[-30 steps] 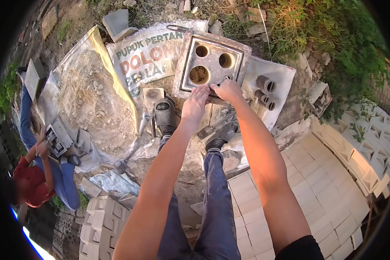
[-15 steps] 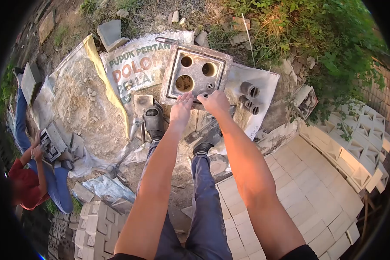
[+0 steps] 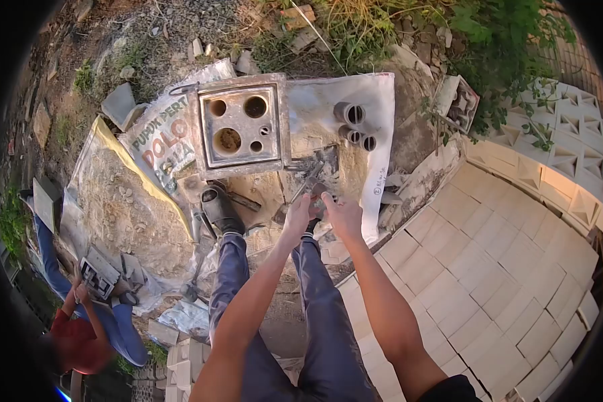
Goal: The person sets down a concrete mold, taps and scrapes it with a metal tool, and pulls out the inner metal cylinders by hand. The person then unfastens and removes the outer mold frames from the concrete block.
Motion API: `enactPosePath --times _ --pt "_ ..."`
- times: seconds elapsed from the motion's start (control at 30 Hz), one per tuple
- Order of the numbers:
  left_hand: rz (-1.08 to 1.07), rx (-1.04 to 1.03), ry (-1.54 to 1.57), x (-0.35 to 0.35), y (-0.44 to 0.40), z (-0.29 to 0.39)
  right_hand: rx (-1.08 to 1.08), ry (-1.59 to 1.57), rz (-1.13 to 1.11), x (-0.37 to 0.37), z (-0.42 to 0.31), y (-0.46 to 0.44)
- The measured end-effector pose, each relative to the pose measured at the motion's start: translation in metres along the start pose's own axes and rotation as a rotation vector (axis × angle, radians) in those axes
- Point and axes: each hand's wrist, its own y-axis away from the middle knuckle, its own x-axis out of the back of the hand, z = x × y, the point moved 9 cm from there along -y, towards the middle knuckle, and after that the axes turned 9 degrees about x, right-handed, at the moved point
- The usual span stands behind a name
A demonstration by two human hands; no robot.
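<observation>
My left hand (image 3: 297,218) and my right hand (image 3: 344,216) are close together over my right shoe, fingers bent. Between their fingertips is a small dark piece (image 3: 319,194), too small to name; both hands seem to pinch it. Beyond them and to the left lies a square metal mould (image 3: 242,125) with several round holes of different sizes; neither hand touches it. Short dark pipe pieces (image 3: 355,114) stand on the white sack (image 3: 378,161) to the right.
Sandy mix (image 3: 127,201) lies on a sack at the left. Pale blocks (image 3: 476,268) cover the right side, with patterned blocks (image 3: 569,124) behind. A person in a red shirt (image 3: 80,345) sits at lower left beside another mould (image 3: 100,275). Plants grow at upper right.
Both hands have left the mould's near edge and moved down toward me, with a dark piece now between their fingers. The view has shifted, so the mould appears further left.
</observation>
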Motion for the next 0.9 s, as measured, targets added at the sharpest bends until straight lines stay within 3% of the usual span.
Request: enactPosePath --times 0.1,0.17,0.3,0.37,0.43,0.5,0.53,0.6,0.73,0.9 --pt "-0.074 0.064 0.094 -0.061 -0.028 -0.006 -0.035 -0.014 0.111 0.025 0.049 -0.031" --pt "-0.123 0.002 0.114 -0.099 -0.048 0.01 -0.159 -0.099 0.18 0.035 0.095 -0.064" --pt "-0.176 -0.02 0.051 -0.154 -0.105 0.04 -0.103 -0.034 0.283 0.074 0.112 -0.13" --pt "-0.085 -0.122 -0.193 -0.168 -0.137 0.07 -0.079 0.011 0.309 0.087 0.116 -0.169" --pt "0.258 -0.403 -0.831 -0.171 -0.157 0.106 -0.015 0.087 0.325 0.097 0.116 -0.201" --pt "0.458 -0.713 -1.268 -0.183 -0.162 0.129 0.08 0.195 0.338 0.096 0.116 -0.234" --pt "0.457 -0.696 -1.28 -0.178 -0.173 0.131 0.118 0.237 0.328 0.093 0.115 -0.249" --pt "0.518 -0.907 -1.722 -0.191 -0.184 0.133 0.205 0.317 0.29 0.084 0.113 -0.274" --pt "0.402 -0.843 -1.901 -0.185 -0.209 0.123 0.446 0.528 0.272 0.049 0.105 -0.299" --pt "0.379 -0.8 -1.926 -0.183 -0.206 0.121 0.436 0.38 0.204 0.032 0.11 -0.297"
